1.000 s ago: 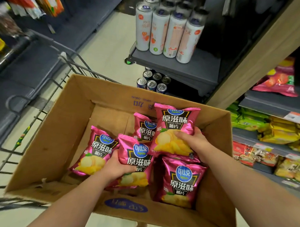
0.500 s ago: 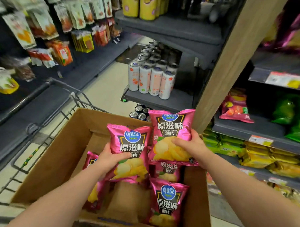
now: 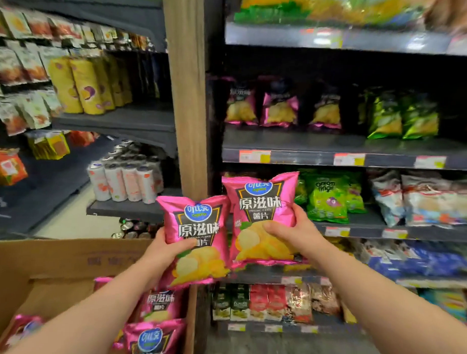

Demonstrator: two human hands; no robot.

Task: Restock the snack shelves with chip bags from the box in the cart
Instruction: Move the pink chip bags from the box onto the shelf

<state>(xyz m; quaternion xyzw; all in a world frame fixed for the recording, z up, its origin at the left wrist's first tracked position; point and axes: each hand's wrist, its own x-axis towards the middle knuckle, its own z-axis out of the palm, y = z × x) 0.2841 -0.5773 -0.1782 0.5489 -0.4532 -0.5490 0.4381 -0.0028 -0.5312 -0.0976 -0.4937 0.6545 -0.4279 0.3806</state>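
Note:
My left hand (image 3: pixel 163 250) grips one pink chip bag (image 3: pixel 196 236) by its lower left side, held upright above the cardboard box (image 3: pixel 52 260). My right hand (image 3: pixel 295 233) grips a second pink chip bag (image 3: pixel 263 212) a little higher, in front of the snack shelves. Three more pink bags (image 3: pixel 155 333) lie inside the box at the lower left. On a dark shelf (image 3: pixel 307 143) above, three matching pink bags (image 3: pixel 281 109) stand in a row toward its back.
A wooden post (image 3: pixel 185 95) divides the snack shelves from a side rack holding white cans (image 3: pixel 126 179) and yellow tubes (image 3: pixel 84 84). Green bags (image 3: pixel 329 198) and other snacks fill the shelves on the right. Pale floor (image 3: pixel 74 219) shows left of the rack.
Both hands have lifted their pink bags out of the box and up toward the shelves. My view has swung up and right, from the box to the shelf fronts.

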